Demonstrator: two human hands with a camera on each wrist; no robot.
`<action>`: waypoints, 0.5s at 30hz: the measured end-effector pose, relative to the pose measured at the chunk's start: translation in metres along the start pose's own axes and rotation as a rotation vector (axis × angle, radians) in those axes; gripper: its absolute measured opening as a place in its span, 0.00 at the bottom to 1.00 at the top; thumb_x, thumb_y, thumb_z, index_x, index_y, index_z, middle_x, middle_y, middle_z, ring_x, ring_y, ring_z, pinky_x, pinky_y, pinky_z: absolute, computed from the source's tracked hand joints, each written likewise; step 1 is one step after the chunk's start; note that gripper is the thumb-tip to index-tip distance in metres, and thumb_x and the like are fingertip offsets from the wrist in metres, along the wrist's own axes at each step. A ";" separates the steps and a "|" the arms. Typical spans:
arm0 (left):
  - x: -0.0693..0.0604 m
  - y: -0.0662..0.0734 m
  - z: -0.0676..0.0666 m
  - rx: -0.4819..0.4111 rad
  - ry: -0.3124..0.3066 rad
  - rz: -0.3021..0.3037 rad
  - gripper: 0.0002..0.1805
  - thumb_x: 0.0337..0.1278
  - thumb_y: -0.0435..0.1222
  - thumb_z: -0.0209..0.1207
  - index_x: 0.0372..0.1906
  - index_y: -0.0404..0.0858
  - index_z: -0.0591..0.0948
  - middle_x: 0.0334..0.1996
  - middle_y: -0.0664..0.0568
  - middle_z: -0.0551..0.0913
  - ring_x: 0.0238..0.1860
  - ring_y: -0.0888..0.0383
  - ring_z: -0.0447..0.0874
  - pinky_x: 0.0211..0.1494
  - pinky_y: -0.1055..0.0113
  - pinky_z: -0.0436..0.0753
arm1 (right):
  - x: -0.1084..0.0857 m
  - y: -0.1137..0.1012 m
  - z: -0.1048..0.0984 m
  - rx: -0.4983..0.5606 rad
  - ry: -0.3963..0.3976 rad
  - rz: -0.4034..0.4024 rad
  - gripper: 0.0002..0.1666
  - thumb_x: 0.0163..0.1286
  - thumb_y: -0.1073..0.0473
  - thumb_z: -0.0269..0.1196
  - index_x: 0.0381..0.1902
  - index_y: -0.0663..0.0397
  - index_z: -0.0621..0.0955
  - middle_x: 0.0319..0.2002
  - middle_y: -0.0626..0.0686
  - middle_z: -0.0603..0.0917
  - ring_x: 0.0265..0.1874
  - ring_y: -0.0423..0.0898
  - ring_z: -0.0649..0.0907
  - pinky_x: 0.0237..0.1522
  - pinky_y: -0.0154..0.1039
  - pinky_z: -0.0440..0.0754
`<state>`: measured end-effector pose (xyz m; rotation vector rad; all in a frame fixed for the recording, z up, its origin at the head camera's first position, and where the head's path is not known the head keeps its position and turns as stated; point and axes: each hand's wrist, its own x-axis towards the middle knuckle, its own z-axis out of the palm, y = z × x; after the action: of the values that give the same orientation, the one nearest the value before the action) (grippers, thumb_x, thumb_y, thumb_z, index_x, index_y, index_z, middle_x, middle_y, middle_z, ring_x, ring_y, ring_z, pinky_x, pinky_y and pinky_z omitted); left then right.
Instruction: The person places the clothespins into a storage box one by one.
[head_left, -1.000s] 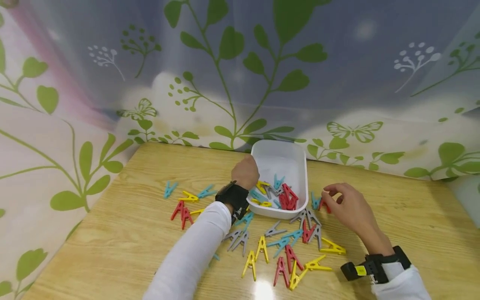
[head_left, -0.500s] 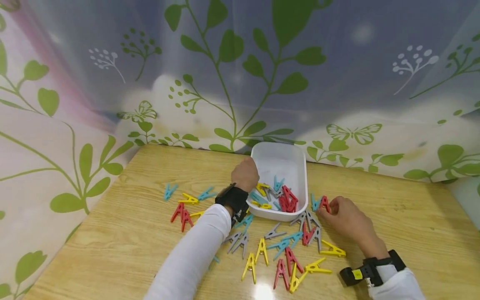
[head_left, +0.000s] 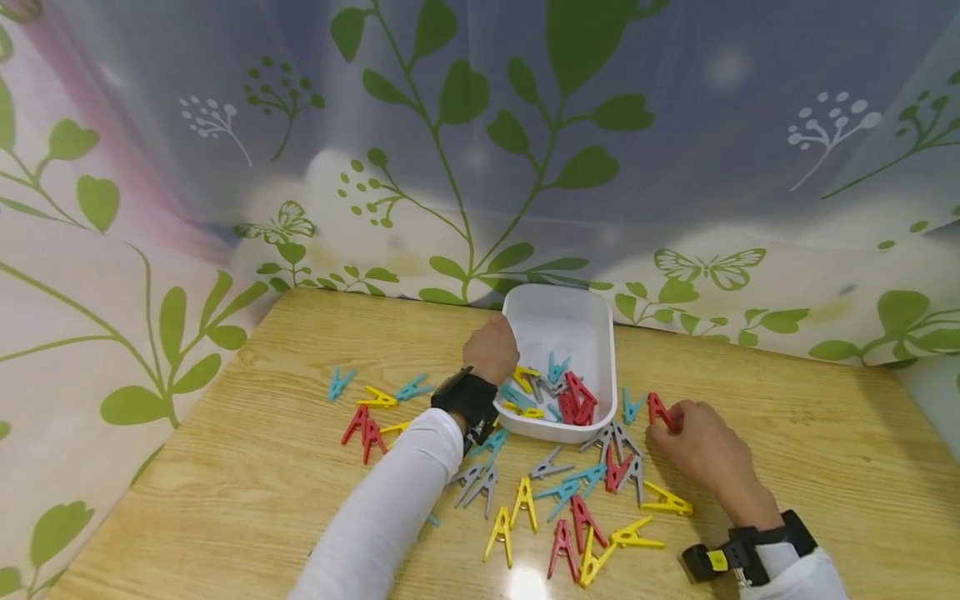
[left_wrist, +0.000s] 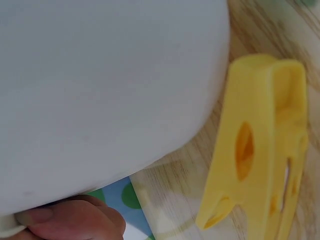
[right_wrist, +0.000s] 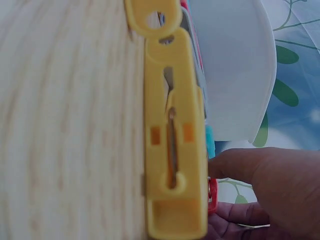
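My left hand (head_left: 491, 350) grips the left rim of a white bin (head_left: 558, 429); in the left wrist view its curled fingers (left_wrist: 75, 220) show at the bin's edge. Inside the bin lie red clothespins (head_left: 576, 400) with several yellow, blue and grey ones. To the right of the bin, my right hand (head_left: 705, 446) pinches a red clothespin (head_left: 657, 410) between thumb and fingers, also partly visible as a red clothespin (right_wrist: 213, 195) in the right wrist view. A blue clothespin (head_left: 632, 406) lies between that hand and the bin.
Many loose clothespins lie on the wooden table (head_left: 225, 500): grey ones (head_left: 550, 463) and yellow ones (head_left: 523, 502) in front of the bin, red ones (head_left: 365, 431) and a blue one (head_left: 340, 383) at the left. A patterned cloth (head_left: 420, 242) hangs behind the table.
My right hand has moved down and slightly right from its earlier place, and the red clothespin has shifted right, away from the blue one. The left hand stays on the bin.
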<state>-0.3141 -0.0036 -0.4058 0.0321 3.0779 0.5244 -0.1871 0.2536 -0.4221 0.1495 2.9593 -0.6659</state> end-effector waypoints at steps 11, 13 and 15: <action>-0.003 -0.001 -0.002 -0.005 0.004 0.020 0.19 0.64 0.36 0.57 0.55 0.29 0.72 0.27 0.43 0.82 0.27 0.48 0.83 0.29 0.58 0.81 | 0.003 -0.013 -0.011 0.071 0.084 -0.085 0.35 0.68 0.38 0.57 0.53 0.67 0.77 0.44 0.63 0.81 0.31 0.51 0.80 0.22 0.40 0.73; -0.003 -0.001 -0.003 -0.009 0.001 0.020 0.19 0.64 0.36 0.57 0.55 0.29 0.72 0.27 0.43 0.82 0.26 0.48 0.83 0.28 0.58 0.81 | 0.004 -0.023 -0.015 0.080 0.139 -0.122 0.37 0.68 0.37 0.56 0.56 0.65 0.76 0.49 0.63 0.80 0.35 0.52 0.81 0.24 0.41 0.74; -0.003 0.000 -0.003 -0.014 -0.003 0.018 0.20 0.64 0.36 0.57 0.56 0.29 0.72 0.27 0.42 0.82 0.26 0.48 0.83 0.28 0.59 0.81 | 0.007 -0.034 -0.018 0.083 0.185 -0.174 0.36 0.69 0.38 0.56 0.58 0.63 0.75 0.50 0.62 0.78 0.33 0.51 0.81 0.23 0.40 0.74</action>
<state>-0.3108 -0.0045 -0.4031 0.0599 3.0736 0.5457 -0.1998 0.2315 -0.3926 -0.0432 3.1488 -0.8394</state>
